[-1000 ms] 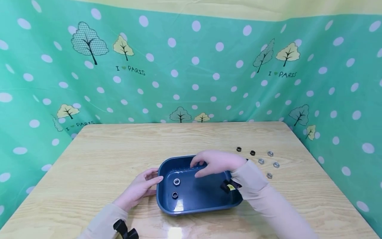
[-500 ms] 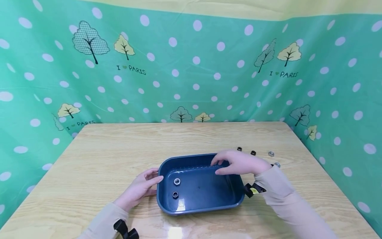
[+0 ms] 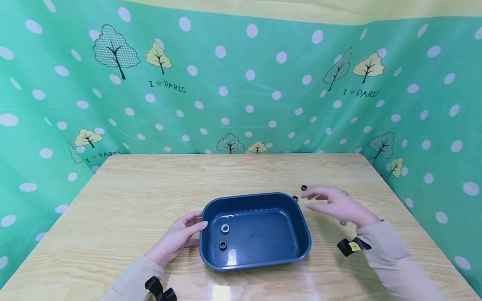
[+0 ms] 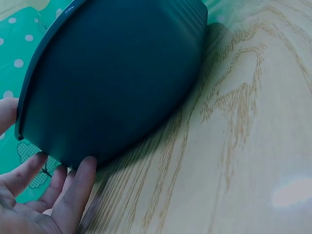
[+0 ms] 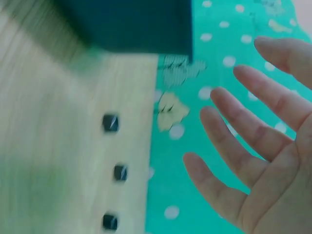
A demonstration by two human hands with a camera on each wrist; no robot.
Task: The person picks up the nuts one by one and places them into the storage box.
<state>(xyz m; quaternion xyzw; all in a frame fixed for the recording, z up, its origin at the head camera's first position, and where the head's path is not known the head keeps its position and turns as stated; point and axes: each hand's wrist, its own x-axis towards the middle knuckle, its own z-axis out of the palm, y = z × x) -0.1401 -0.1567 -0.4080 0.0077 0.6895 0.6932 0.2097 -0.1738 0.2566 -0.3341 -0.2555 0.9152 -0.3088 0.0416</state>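
Note:
A dark blue plastic tray (image 3: 260, 262) sits on the table. My left hand (image 3: 180, 237) holds its left end, thumb at the rim and fingers against the outer wall, as the left wrist view also shows. Inside the tray lie a silver hex nut (image 3: 225, 228) and a dark hex nut (image 3: 223, 245). Off the tray's right end hovers my right hand (image 3: 340, 205), fingers spread and holding nothing. Black nuts (image 3: 303, 187) lie near its fingertips; three dark nuts (image 5: 120, 172) show in the right wrist view. Silver nuts (image 3: 343, 223) are partly hidden by the hand.
The wooden table (image 3: 150, 188) reaches back to a green dotted cloth (image 3: 241, 83) that hangs behind it and along both sides. Dark straps with small devices (image 3: 354, 246) sit on the wrists.
My right hand has moved right, from above the tray to above the loose nuts outside it. The left hand and the two nuts in the tray stay in place.

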